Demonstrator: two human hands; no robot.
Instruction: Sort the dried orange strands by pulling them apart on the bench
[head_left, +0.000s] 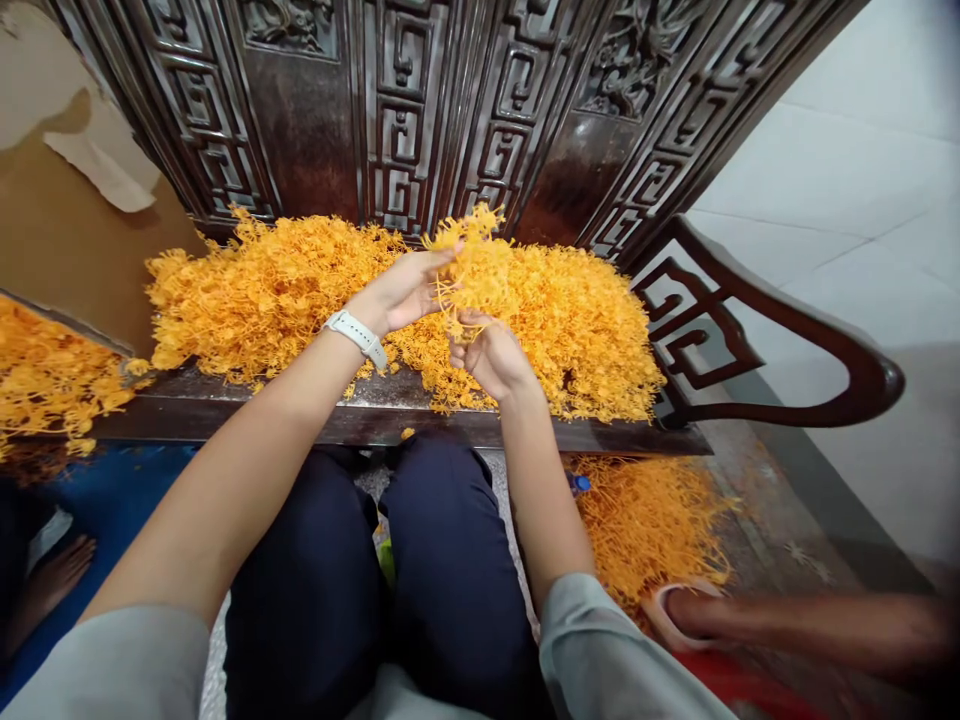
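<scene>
A bunch of orange-yellow artificial flower sprigs (480, 268) with thin stems is held up between my hands, above the bench. My left hand (412, 288), with a white watch on its wrist, has its fingers closed on the bunch's left side. Below it, my right hand (493, 355) pinches the lower stems with curled fingers. Some of the fingertips are hidden among the strands. Behind the bunch, a large heap of the same orange sprigs (292, 290) covers the seat of the dark wooden bench (382, 395).
A torn cardboard box (75, 200) stands at the left, beside more orange sprigs. The bench's carved back (315, 130) rises behind, and its curved armrest (810, 345) juts out at right. Stringy orange pieces (652, 520) lie below, near another person's foot (690, 610) and a blue-capped bottle (579, 484).
</scene>
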